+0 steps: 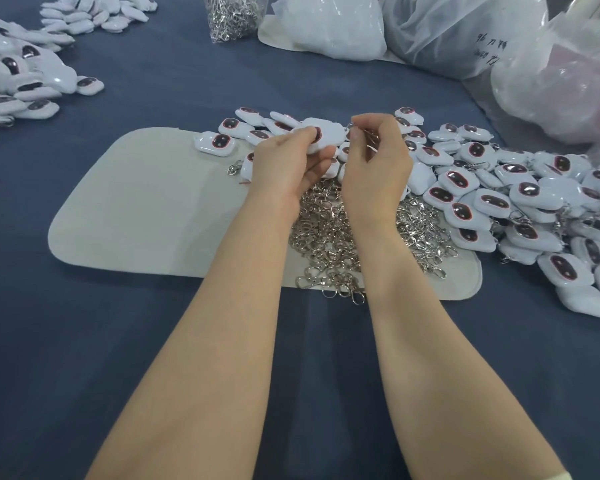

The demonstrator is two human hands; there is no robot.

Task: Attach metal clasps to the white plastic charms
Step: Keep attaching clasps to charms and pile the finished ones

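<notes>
Holding a white charm (pixel 326 132) raised above the grey mat (pixel 136 209), the left grip (pixel 288 161) curls round it and presents its right edge to the right grip (pixel 374 157), which pinches a metal clasp (pixel 351 126) against that edge. Loose clasps (pixel 343 237) lie directly below and heaped charms (pixel 499 195) just right, probably to keep both supplies near on the counter (pixel 153 341)

left forearm (pixel 222 341) bare | right forearm (pixel 430 341) bare | pale cream sleeve edge (pixel 566 475) by right elbow
</notes>
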